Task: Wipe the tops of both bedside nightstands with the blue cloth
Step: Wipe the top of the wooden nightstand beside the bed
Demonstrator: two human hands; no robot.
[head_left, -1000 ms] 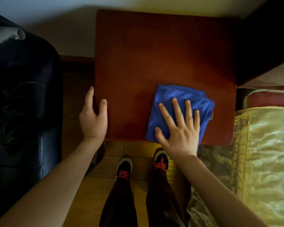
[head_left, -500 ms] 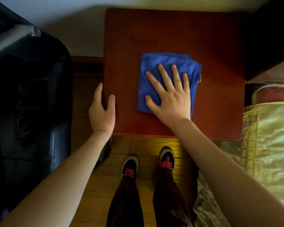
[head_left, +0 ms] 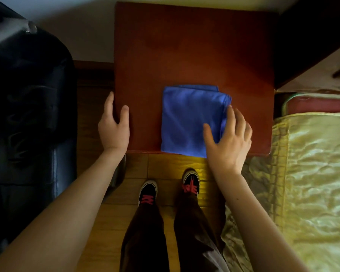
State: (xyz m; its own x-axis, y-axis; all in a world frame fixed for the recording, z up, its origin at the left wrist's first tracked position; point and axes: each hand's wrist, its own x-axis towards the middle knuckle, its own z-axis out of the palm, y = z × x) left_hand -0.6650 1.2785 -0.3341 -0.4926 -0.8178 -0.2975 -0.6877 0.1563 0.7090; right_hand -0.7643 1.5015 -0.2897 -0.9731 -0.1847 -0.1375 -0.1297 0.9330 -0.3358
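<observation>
A folded blue cloth [head_left: 188, 118] lies on the reddish-brown nightstand top [head_left: 185, 46], at the near edge, its front corner hanging slightly over. My right hand [head_left: 228, 142] is at the cloth's right edge: the thumb lies on top of the cloth and the fingers curl along its right side. My left hand [head_left: 114, 128] rests on the nightstand's left edge, thumb on the top surface and fingers down the side, holding nothing.
A black leather seat [head_left: 28, 114] stands close on the left. A bed with a shiny yellow cover [head_left: 312, 173] lies on the right, its dark headboard [head_left: 312, 36] behind. My shoes [head_left: 148, 191] stand on the wood floor below the nightstand.
The cloth has been pulled from the middle of the top back to the near edge. My right hand has shifted from flat on the cloth to its right edge. The left hand stays put.
</observation>
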